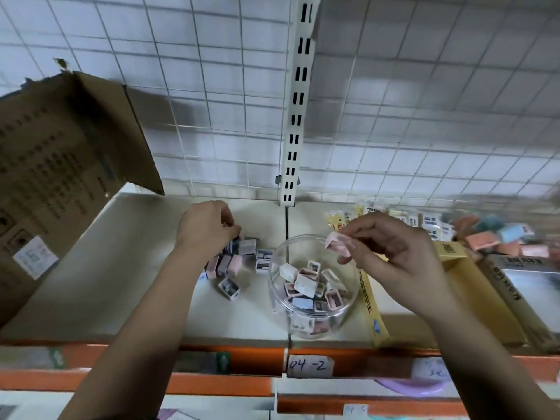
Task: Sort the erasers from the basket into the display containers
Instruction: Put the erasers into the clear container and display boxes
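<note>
A clear round jar (277, 286) stands on the shelf (100, 277) with several small pastel erasers (307, 284) inside. My right hand (391, 253) hovers over the jar's right rim and pinches a pink eraser (338, 244) between thumb and fingertips. Left of the jar lies a loose pile of erasers (233, 263) on the shelf. My left hand (206, 227) is curled over the back of that pile, fingertips down on it; what it grips is hidden.
A tilted cardboard box (57, 165) fills the left side. Yellow and tan flat packs (454, 286) lie right of the jar, with more pink and blue erasers (500, 237) and small packets (403, 219) behind. A wire grid backs the shelf; orange price rail (236, 359) in front.
</note>
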Demonstrator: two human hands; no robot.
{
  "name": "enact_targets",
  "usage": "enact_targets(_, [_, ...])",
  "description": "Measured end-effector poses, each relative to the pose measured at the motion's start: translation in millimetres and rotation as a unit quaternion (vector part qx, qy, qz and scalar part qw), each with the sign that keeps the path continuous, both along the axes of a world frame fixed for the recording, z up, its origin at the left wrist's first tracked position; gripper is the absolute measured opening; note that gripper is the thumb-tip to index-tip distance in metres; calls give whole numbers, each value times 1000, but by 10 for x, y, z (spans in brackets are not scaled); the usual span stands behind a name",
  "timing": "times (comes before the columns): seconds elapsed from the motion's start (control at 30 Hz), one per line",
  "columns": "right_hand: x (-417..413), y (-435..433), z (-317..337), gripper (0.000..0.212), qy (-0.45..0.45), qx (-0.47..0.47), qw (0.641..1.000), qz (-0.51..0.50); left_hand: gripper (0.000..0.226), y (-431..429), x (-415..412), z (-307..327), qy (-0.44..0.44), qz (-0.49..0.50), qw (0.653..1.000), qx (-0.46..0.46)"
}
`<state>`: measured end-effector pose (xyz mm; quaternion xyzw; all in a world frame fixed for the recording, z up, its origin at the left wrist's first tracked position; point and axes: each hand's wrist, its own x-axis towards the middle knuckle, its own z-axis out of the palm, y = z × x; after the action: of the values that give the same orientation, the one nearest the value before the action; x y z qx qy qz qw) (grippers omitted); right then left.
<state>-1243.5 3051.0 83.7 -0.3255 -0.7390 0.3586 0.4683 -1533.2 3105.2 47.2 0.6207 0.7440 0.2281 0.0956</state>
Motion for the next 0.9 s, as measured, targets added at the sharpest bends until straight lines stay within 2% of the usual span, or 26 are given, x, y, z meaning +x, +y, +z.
enact_targets(0.13, [-35, -29, -9, 10, -80, 68, 994, -8, 10, -196, 113, 103, -89, -24, 991, 101])
enact_targets(0.27, [-61, -37, -59, 12, -137, 95, 986, 30, 11, -435, 301, 267, -169, -63, 971, 156])
enact_targets(0.37, [-16, -56, -96, 12, -133, 111, 984, 40, 12, -596, 410, 360, -232, -85, 953, 173])
enact_targets(0.43, [85, -70, -116, 14, -114, 108, 988, -3, 11, -687, 479, 399, -247, -105, 946, 180])
enact_targets(0.53, [245, -84, -176, 6, -107, 95, 985, -95, 14, -786, 563, 422, -245, -178, 934, 188])
enact_targets(0.63, [342, -77, -274, 19, -87, 35, 982, -161, 16, -813, 630, 397, -211, -277, 920, 178])
enact_targets(0.73, [341, -80, -305, 17, -110, 20, 980, -162, 11, -801, 700, 332, -168, -332, 914, 165])
enact_targets(0.9, [303, -69, -301, 15, -163, 42, 973, -161, 10, -783, 788, 266, -134, -357, 909, 171])
